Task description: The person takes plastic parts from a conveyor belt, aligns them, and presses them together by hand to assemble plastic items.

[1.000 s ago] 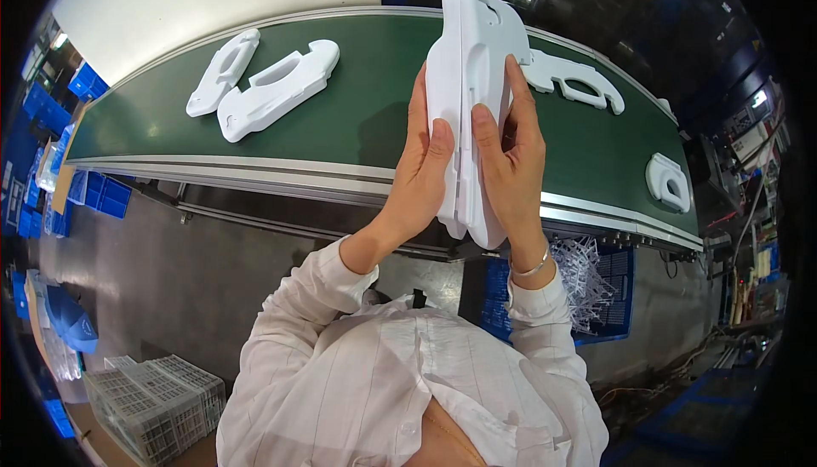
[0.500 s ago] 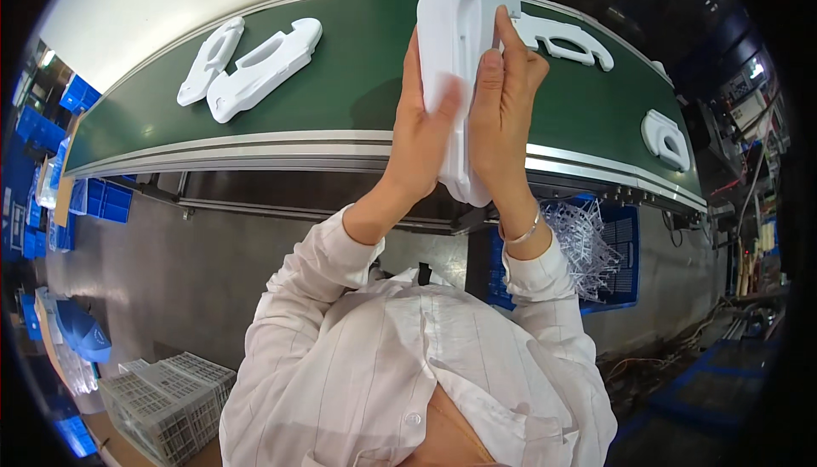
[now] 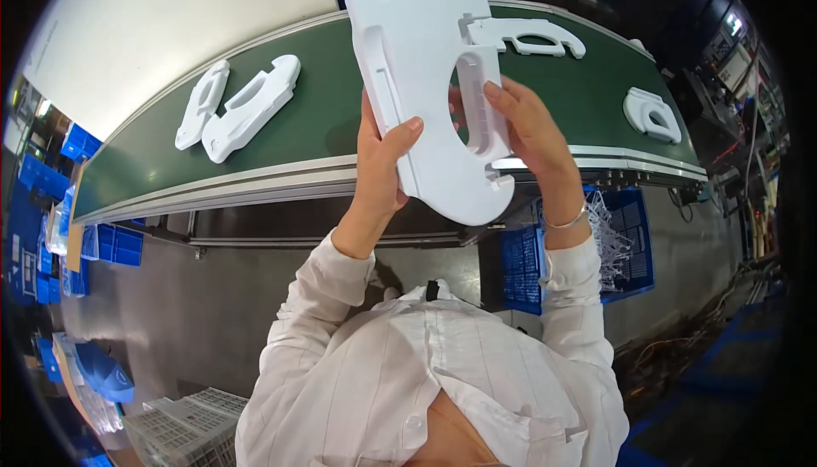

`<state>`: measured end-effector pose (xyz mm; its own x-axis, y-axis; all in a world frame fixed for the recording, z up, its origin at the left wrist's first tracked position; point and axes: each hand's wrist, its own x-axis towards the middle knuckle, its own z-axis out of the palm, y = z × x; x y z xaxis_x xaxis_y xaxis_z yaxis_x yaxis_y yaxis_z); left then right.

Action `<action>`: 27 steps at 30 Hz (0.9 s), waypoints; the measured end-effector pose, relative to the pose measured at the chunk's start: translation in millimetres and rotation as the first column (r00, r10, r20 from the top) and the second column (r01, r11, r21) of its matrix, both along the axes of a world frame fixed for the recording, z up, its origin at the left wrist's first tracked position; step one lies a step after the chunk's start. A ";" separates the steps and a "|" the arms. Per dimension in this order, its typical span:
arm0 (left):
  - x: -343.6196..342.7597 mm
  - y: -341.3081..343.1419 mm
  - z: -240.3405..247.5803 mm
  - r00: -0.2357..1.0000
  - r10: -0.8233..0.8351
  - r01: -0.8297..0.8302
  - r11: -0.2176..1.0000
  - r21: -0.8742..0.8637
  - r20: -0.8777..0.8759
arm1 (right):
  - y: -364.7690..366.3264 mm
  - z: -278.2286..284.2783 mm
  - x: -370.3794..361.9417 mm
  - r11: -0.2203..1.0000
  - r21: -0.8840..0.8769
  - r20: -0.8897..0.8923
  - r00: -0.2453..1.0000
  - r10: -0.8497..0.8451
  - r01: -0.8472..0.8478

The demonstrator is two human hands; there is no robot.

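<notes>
Both hands hold up a large white moulded plastic part [image 3: 419, 67] above the near edge of the green conveyor belt [image 3: 328, 75]. Its broad face is toward me, showing a long slot on the left and an oval handle opening on the right. My left hand [image 3: 383, 148] grips the lower left edge, thumb on the face. Around the handle bar at the right, my right hand [image 3: 532, 126] is closed, fingertips showing through the opening. A similar white part [image 3: 536, 37] lies on the belt behind it, partly hidden.
Two white plastic parts, one [image 3: 202, 105] beside another [image 3: 253, 108], lie on the belt's left. A smaller white piece [image 3: 653, 115] lies at its right end. Beneath the belt stands a blue crate [image 3: 634, 246] of thin white plastic pieces. A grey crate [image 3: 187, 429] sits at lower left.
The white part has turned from edge-on to broad face toward me. My hands have moved apart, the right one now at the handle. The view has shifted slightly.
</notes>
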<state>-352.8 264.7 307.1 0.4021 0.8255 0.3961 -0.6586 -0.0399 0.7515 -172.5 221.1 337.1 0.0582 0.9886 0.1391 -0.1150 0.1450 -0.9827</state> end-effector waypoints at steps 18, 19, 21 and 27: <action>-23.1 -11.9 -24.5 0.956 -0.003 0.054 0.985 0.166 -0.292 | -23.3 82.4 39.6 0.951 0.213 0.467 0.878 0.101 -0.224; -24.8 -10.8 -28.0 0.947 -0.003 0.070 0.978 0.197 -0.322 | -25.0 80.0 42.2 0.953 0.213 0.463 0.881 0.096 -0.216; -28.3 -13.2 -29.8 0.938 0.009 0.075 0.971 0.227 -0.347 | -33.6 75.0 40.1 0.945 0.126 0.402 0.886 0.231 -0.303; -26.6 -18.4 -41.4 0.881 0.044 0.072 0.972 0.225 -0.471 | -43.9 52.1 23.0 0.970 0.179 0.301 0.948 0.106 -0.166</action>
<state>-379.4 246.3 265.7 0.5990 0.7276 0.3343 -0.2315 -0.2422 0.9422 -149.5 177.3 389.2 -0.1467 0.9343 0.3249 0.1350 0.3442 -0.9291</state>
